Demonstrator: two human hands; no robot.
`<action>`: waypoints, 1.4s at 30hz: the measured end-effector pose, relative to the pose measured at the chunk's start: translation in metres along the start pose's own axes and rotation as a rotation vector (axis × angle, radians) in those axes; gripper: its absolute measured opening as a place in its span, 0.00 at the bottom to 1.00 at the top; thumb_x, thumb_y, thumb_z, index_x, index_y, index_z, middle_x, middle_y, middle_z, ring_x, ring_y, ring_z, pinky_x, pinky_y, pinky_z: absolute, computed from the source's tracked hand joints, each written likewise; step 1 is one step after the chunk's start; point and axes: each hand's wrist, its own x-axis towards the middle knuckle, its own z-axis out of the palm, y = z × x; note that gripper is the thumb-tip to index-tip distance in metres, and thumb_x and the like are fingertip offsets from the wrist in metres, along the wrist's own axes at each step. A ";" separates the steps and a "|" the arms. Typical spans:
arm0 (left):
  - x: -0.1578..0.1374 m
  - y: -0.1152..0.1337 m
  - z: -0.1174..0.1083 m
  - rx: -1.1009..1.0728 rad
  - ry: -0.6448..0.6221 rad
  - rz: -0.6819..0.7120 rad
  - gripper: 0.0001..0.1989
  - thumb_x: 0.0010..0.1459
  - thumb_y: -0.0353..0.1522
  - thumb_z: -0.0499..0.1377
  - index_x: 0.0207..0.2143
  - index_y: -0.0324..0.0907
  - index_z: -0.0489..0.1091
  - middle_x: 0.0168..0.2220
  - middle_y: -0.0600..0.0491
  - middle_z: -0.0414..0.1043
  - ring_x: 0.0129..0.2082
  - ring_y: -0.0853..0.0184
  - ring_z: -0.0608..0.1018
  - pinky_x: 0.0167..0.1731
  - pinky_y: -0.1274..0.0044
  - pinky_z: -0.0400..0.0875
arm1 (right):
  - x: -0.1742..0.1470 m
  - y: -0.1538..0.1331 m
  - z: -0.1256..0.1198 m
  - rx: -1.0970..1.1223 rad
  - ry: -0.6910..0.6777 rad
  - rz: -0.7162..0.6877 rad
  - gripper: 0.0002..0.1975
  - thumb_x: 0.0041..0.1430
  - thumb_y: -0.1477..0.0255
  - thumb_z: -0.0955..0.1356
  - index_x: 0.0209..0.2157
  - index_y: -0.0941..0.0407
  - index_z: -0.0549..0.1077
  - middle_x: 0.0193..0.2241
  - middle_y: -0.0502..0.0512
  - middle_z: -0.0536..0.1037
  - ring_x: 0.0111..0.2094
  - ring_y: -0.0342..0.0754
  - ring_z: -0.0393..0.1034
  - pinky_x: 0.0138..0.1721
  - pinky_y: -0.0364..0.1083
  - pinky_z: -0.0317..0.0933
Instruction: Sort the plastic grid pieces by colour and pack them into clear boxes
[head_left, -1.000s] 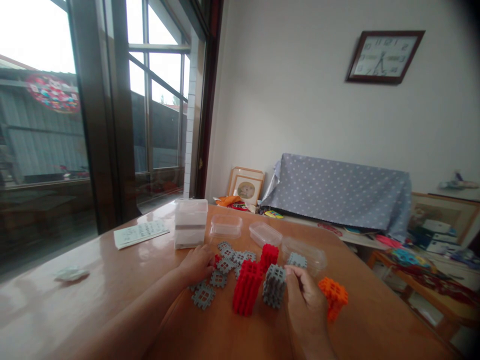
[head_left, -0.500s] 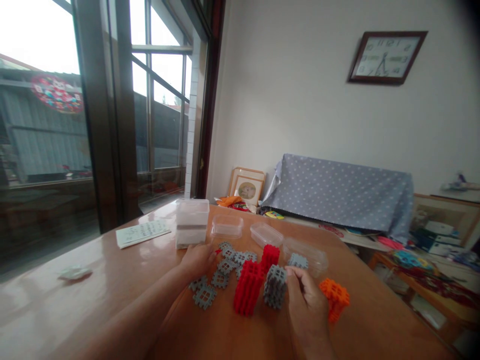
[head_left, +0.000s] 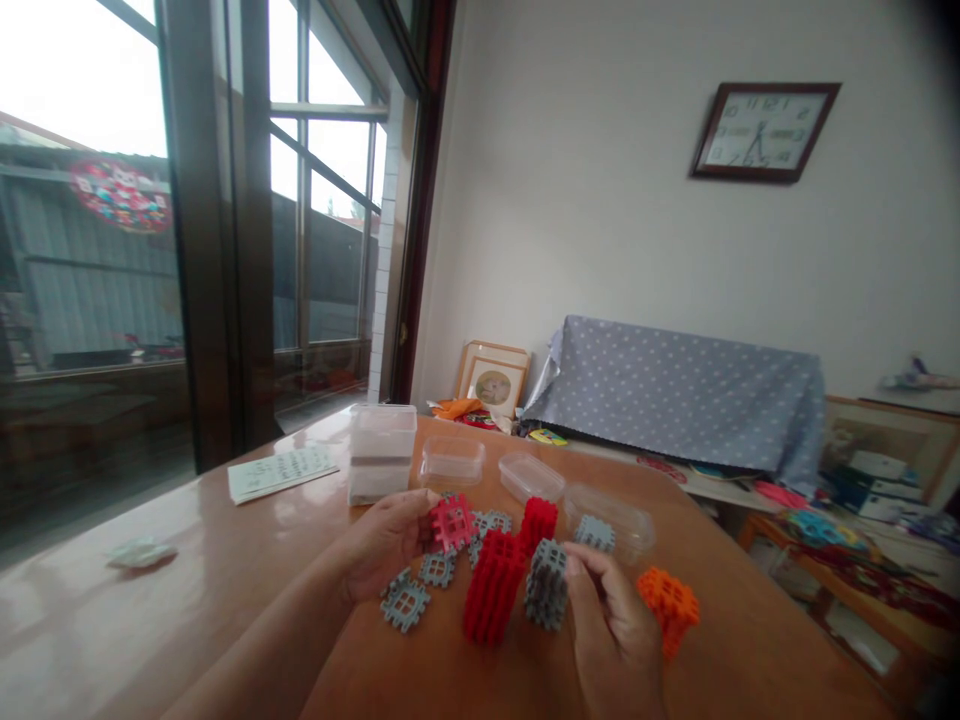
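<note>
While pinching a pink toothed square (head_left: 453, 523) in the left hand (head_left: 390, 537), just over loose grey squares (head_left: 405, 602), touching a grey stack (head_left: 546, 590) with the curled right hand (head_left: 616, 622); cannot tell whether gripping or merely steadying. Already gathered on the tabletop (head_left: 420, 672): that grey stack, two red stacks (head_left: 493, 590) to its left, and an orange stack (head_left: 670, 600) beyond the right hand. Judging by the scattered grey squares and the pink one not yet stacked, only partly done.

The left grip (head_left: 390, 540) holds a pink-red square piece (head_left: 453, 524) while the right grip (head_left: 616, 615) touches a gray stack (head_left: 546, 592).
</note>
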 end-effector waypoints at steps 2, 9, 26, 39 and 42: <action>-0.010 0.004 0.012 -0.067 -0.067 -0.043 0.11 0.61 0.38 0.63 0.36 0.38 0.74 0.37 0.45 0.79 0.36 0.62 0.80 0.39 0.73 0.71 | -0.006 -0.006 0.004 0.017 -0.023 -0.067 0.16 0.65 0.61 0.67 0.48 0.54 0.77 0.37 0.56 0.79 0.36 0.49 0.74 0.37 0.45 0.69; -0.025 -0.001 0.035 -0.131 -0.187 -0.162 0.10 0.58 0.36 0.65 0.30 0.37 0.73 0.30 0.49 0.76 0.30 0.66 0.79 0.35 0.76 0.71 | -0.020 -0.023 0.018 -0.012 -0.273 -0.355 0.33 0.58 0.67 0.71 0.65 0.48 0.65 0.47 0.56 0.77 0.40 0.50 0.76 0.43 0.48 0.73; -0.032 -0.013 0.053 -0.026 -0.221 -0.079 0.12 0.55 0.35 0.69 0.38 0.41 0.71 0.33 0.51 0.76 0.30 0.69 0.76 0.31 0.79 0.66 | -0.018 -0.013 0.024 -0.210 -0.065 -0.191 0.24 0.52 0.59 0.76 0.48 0.53 0.72 0.39 0.57 0.79 0.36 0.52 0.76 0.37 0.48 0.73; -0.021 -0.019 0.051 0.025 -0.077 0.040 0.09 0.58 0.35 0.65 0.38 0.40 0.72 0.31 0.53 0.73 0.28 0.71 0.72 0.33 0.78 0.63 | -0.020 -0.016 0.024 -0.018 -0.103 -0.022 0.16 0.62 0.57 0.69 0.42 0.54 0.78 0.35 0.56 0.82 0.34 0.50 0.76 0.38 0.47 0.71; -0.020 -0.017 0.052 0.005 -0.064 0.055 0.11 0.58 0.36 0.66 0.39 0.39 0.72 0.31 0.53 0.73 0.28 0.72 0.71 0.32 0.79 0.63 | -0.018 -0.012 0.022 -0.020 -0.146 -0.014 0.14 0.62 0.59 0.70 0.41 0.54 0.78 0.34 0.55 0.81 0.33 0.50 0.76 0.37 0.46 0.71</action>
